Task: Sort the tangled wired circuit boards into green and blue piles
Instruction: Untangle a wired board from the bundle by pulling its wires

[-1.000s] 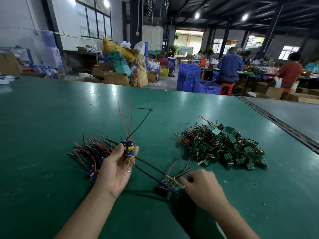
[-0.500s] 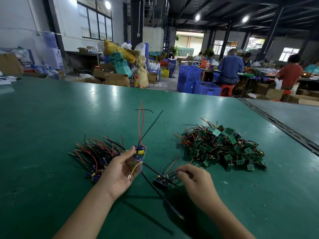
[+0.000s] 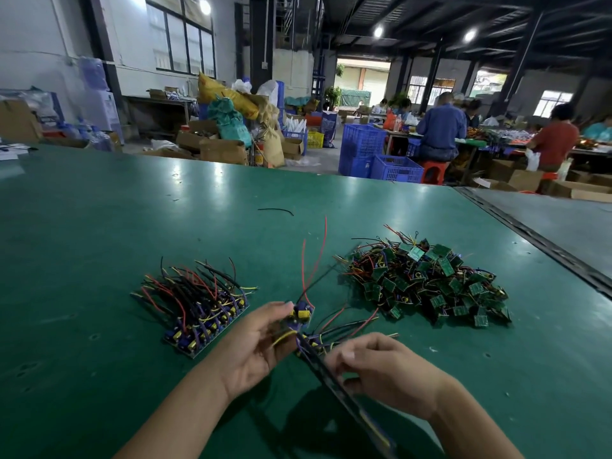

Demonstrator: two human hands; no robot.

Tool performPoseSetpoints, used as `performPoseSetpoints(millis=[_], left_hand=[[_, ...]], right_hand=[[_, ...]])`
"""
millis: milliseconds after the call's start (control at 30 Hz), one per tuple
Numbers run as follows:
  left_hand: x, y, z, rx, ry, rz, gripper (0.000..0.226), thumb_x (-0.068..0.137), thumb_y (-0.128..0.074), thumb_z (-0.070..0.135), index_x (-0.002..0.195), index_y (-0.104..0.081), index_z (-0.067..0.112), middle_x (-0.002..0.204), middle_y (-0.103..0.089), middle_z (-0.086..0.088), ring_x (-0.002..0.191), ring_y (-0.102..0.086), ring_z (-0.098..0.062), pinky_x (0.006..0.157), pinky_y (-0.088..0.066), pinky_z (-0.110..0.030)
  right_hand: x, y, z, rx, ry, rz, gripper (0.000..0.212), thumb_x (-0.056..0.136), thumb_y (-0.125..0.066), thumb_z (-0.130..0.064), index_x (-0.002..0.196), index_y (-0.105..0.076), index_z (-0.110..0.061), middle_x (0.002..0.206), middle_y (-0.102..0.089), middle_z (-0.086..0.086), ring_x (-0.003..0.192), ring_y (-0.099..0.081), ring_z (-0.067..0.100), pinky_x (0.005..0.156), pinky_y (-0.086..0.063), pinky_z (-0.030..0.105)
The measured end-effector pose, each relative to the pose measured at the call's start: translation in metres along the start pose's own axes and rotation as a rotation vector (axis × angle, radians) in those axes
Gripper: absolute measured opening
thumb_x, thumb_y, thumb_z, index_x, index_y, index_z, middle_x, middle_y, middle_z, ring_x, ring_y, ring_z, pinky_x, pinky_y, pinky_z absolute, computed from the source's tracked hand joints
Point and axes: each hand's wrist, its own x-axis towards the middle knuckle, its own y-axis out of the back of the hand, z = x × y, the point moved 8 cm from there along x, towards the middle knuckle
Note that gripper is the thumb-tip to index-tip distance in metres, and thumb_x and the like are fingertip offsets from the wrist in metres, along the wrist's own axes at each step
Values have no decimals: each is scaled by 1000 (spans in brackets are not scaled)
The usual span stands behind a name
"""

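A blue board (image 3: pixel 300 313) is pinched in the left hand (image 3: pixel 253 346), with its red and black leads standing up. A black wire (image 3: pixel 344 397) is gripped in the curled fingers of the right hand (image 3: pixel 381 369). The blue pile (image 3: pixel 205 309) is laid to the left and the green pile (image 3: pixel 427 286) to the right, well apart on the table (image 3: pixel 99 226). A loose wire (image 3: pixel 275 210) is seen beyond them. Print on the boards is too small to be read.

Left hand (image 3: pixel 251 346) pinches blue board (image 3: pixel 300 313); right hand (image 3: pixel 381 369) grips black wire (image 3: pixel 332 384); green pile (image 3: pixel 427 286) beyond.
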Motion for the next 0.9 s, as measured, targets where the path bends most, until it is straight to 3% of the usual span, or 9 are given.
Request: performPoseSetpoints(millis=[67,133,200,267,433,600,767,900], left_hand=[[-1,-8,-5,72,3,-62,10,72,-71,13,80,-68,9,80,-69,-12,59,-64,-16,52,-57,-26],[-1,-13,-10,128,1,-103,15,72,-71,11,84,-62,9,80,-69,-12,59,-63,-17,53,-57,-28],[-3,-18,-13,186,-13,-130,22,74,-71,9,90,-57,6,81,-68,-12,62,-64,-20,56,-58,-29],[-6,-21,-15,229,-32,-151,26,76,-70,8,96,-54,3,83,-68,-14,67,-67,-22,56,-58,-29],[-6,-25,-17,295,-80,-143,27,77,-70,8,98,-56,-1,90,-67,-21,79,-69,-31,67,-59,-34],[-4,-23,-19,317,-90,-131,28,74,-73,15,93,-60,1,84,-67,-20,75,-70,-30,64,-58,-34],[-1,-17,-16,359,-141,-104,26,59,-82,23,79,-71,10,85,-68,-15,81,-65,-27,84,-51,-46],[-1,-18,-18,285,-118,-125,20,64,-77,8,81,-69,2,82,-68,-17,76,-67,-26,67,-57,-34]], right_hand=[[4,-1,0,3,9,33,21,84,-67,-26,77,-73,-6,74,-63,8,67,-57,16,65,-48,25],[9,7,3,6,23,185,27,85,-69,-31,70,-63,-10,67,-55,8,60,-51,16,59,-43,24],[11,15,6,39,47,318,28,82,-71,-33,73,-56,-12,67,-51,7,58,-46,15,58,-38,24],[10,18,3,-25,86,372,29,77,-72,-36,78,-60,-10,68,-54,8,56,-46,16,58,-39,24],[10,21,-2,-49,143,425,30,64,-81,-37,76,-73,-11,81,-61,19,78,-57,30,81,-48,45],[15,21,4,31,163,395,32,60,-86,-28,77,-72,-5,81,-68,19,73,-66,26,71,-59,35],[9,26,-3,-201,180,473,31,56,-84,-41,73,-77,-16,72,-71,7,66,-62,16,64,-52,25],[8,26,-4,-264,177,466,26,59,-81,-41,72,-77,-19,69,-70,5,65,-58,19,66,-50,28]])
